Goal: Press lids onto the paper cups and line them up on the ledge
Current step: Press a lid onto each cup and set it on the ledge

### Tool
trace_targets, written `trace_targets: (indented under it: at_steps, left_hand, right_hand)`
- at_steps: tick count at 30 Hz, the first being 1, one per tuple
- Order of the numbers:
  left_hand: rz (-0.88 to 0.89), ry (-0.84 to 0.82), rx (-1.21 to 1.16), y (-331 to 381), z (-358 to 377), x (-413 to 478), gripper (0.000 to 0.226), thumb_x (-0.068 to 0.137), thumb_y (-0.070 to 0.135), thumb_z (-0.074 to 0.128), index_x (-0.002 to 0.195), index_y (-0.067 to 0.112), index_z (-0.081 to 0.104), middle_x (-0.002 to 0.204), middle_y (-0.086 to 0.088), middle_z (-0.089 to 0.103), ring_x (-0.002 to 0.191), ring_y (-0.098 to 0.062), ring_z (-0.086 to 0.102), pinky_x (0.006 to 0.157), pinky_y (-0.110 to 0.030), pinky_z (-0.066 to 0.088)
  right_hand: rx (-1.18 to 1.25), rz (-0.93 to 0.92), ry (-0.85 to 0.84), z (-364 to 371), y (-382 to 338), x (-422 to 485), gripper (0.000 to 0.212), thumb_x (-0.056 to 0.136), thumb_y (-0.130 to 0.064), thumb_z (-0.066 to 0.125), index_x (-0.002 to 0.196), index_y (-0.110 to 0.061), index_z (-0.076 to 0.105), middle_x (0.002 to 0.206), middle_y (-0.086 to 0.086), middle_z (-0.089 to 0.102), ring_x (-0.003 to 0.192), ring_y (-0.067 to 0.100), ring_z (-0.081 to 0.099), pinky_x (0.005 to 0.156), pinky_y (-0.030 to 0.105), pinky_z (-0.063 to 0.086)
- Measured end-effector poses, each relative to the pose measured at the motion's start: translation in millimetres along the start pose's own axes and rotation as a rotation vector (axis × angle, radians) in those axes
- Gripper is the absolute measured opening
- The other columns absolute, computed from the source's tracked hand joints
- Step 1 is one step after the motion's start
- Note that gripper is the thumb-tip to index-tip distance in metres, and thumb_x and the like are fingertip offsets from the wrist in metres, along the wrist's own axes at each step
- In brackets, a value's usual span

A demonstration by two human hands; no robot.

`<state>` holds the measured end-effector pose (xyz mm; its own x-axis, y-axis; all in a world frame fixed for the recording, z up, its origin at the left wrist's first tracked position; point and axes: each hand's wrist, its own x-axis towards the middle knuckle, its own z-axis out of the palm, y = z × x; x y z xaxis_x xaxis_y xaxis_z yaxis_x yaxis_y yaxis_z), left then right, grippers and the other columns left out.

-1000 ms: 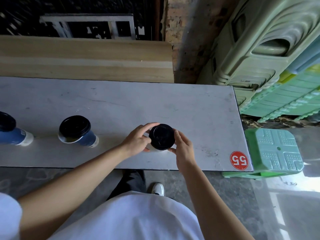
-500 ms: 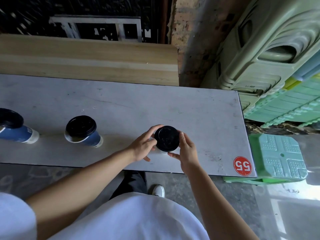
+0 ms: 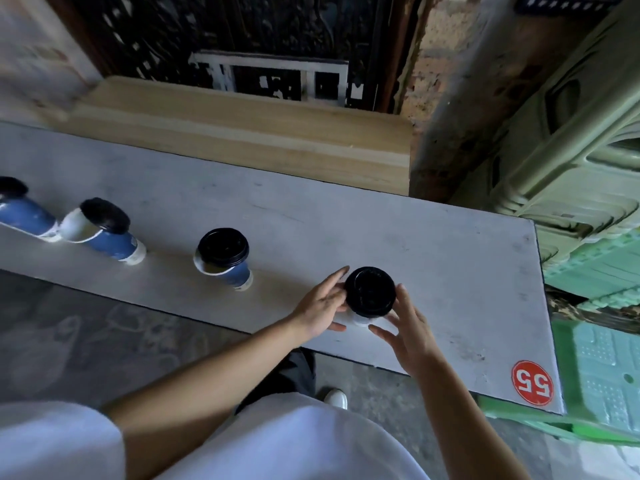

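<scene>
Now hands (image 3: 367,315) cradling lidded cup (image 3: 370,292), ledge (image 3: 450,258)

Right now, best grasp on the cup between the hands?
Take the cup by its side wall just under the black lid, fingers from left and right. It stands upright, and the lid rim overhangs, so a top pinch would probably slip.

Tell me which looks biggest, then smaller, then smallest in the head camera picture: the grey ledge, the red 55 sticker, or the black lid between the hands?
1. The grey ledge, by far the biggest.
2. The black lid between the hands.
3. The red 55 sticker, a little smaller than the lid; being nearer the camera may make it look larger than it is.
</scene>
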<state>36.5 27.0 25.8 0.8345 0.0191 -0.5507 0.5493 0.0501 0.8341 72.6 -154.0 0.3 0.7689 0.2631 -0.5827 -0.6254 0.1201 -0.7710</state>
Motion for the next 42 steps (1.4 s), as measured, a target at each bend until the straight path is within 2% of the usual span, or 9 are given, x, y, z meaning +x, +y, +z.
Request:
trace_targets:
  at_steps: [6, 10, 14, 20, 24, 30, 34, 37, 42]
  left_hand:
    - [0.012, 0.074, -0.080, 2, -16, -7, 0.045, 0.107, 0.021, 0.036, 0.150, 0.035, 0.037, 0.151, 0.001, 0.045, 0.131, -0.025, 0.054, 0.089, -0.047, 0.059]
    - [0.022, 0.102, -0.127, 11, -31, -4, 0.043, 0.107, 0.020, 0.038, 0.148, 0.035, 0.040, 0.152, 0.003, 0.043, 0.131, -0.020, 0.050, 0.078, -0.036, 0.063]
    - [0.055, 0.143, -0.066, 25, -45, 3, 0.032, 0.106, 0.022, 0.039, 0.133, 0.039, 0.047, 0.139, 0.004, 0.054, 0.129, -0.025, 0.055, 0.104, -0.055, 0.049]
    - [-0.136, 0.262, -0.183, 39, -51, 27, 0.024, 0.105, 0.039, 0.040, 0.118, 0.023, 0.053, 0.112, -0.008, 0.063, 0.089, -0.040, 0.073, 0.078, -0.055, 0.061]
    - [-0.217, 0.275, -0.223, 34, -48, 49, 0.037, 0.104, 0.050, 0.034, 0.108, 0.022, 0.057, 0.107, -0.005, 0.068, 0.071, -0.022, 0.071, 0.054, -0.029, 0.056]
    - [-0.411, 0.185, -0.556, 27, -19, 69, 0.050, 0.103, 0.057, 0.030, 0.101, 0.021, 0.065, 0.104, -0.006, 0.071, 0.088, -0.029, 0.067, 0.070, -0.035, 0.052]
    - [-0.106, 0.378, -0.095, -2, 6, 79, 0.048, 0.106, 0.048, 0.025, 0.097, 0.027, 0.067, 0.106, 0.002, 0.073, 0.098, -0.026, 0.066, 0.085, -0.038, 0.053]
    - [0.176, 0.572, 0.398, -36, 17, 85, 0.036, 0.104, 0.037, 0.037, 0.117, 0.017, 0.065, 0.121, -0.008, 0.064, 0.112, -0.031, 0.059, 0.096, -0.042, 0.049]
    - [0.022, 0.656, 0.919, -73, 47, 102, 0.074, 0.089, 0.050, 0.061, 0.149, 0.012, 0.041, 0.158, -0.022, 0.032, 0.141, -0.051, 0.031, 0.112, -0.062, 0.028]
  right_hand:
    - [-0.054, 0.011, -0.227, 8, 2, 9, 0.052, 0.088, -0.050, 0.060, 0.136, -0.030, 0.058, 0.138, -0.001, 0.061, 0.133, 0.026, 0.051, 0.091, 0.042, 0.052]
    - [-0.136, 0.026, -0.360, 22, -7, 24, 0.059, 0.083, -0.037, 0.071, 0.139, -0.033, 0.054, 0.140, -0.004, 0.059, 0.133, 0.022, 0.052, 0.097, 0.046, 0.052]
    - [-0.335, 0.060, -0.514, 36, -25, 44, 0.080, 0.068, -0.023, 0.085, 0.137, -0.046, 0.050, 0.136, -0.013, 0.060, 0.121, 0.018, 0.062, 0.097, 0.050, 0.051]
    - [-0.540, 0.031, -0.384, 61, -49, 67, 0.075, 0.062, -0.018, 0.085, 0.127, -0.042, 0.057, 0.119, -0.005, 0.070, 0.104, 0.022, 0.067, 0.083, 0.042, 0.050]
    - [-0.599, 0.063, -0.241, 61, -64, 76, 0.074, 0.073, 0.001, 0.085, 0.133, -0.029, 0.055, 0.109, 0.005, 0.072, 0.101, 0.023, 0.070, 0.074, 0.030, 0.057]
    - [-0.800, 0.120, -0.101, 46, -84, 82, 0.083, 0.071, -0.012, 0.088, 0.139, -0.028, 0.044, 0.109, -0.005, 0.066, 0.092, 0.009, 0.068, 0.068, 0.025, 0.058]
    - [-1.268, 0.032, -0.143, 37, -112, 96, 0.085, 0.066, -0.041, 0.088, 0.136, -0.024, 0.043, 0.116, -0.002, 0.067, 0.099, 0.016, 0.066, 0.087, 0.031, 0.056]
    - [-1.566, -0.081, -0.245, 33, -137, 108, 0.079, 0.066, -0.052, 0.083, 0.130, -0.022, 0.047, 0.119, 0.000, 0.067, 0.103, 0.018, 0.065, 0.088, 0.031, 0.057]
    - [-2.165, -0.262, -0.472, 37, -179, 118, 0.075, 0.068, -0.061, 0.074, 0.126, -0.022, 0.049, 0.119, 0.004, 0.064, 0.111, 0.029, 0.060, 0.092, 0.043, 0.053]
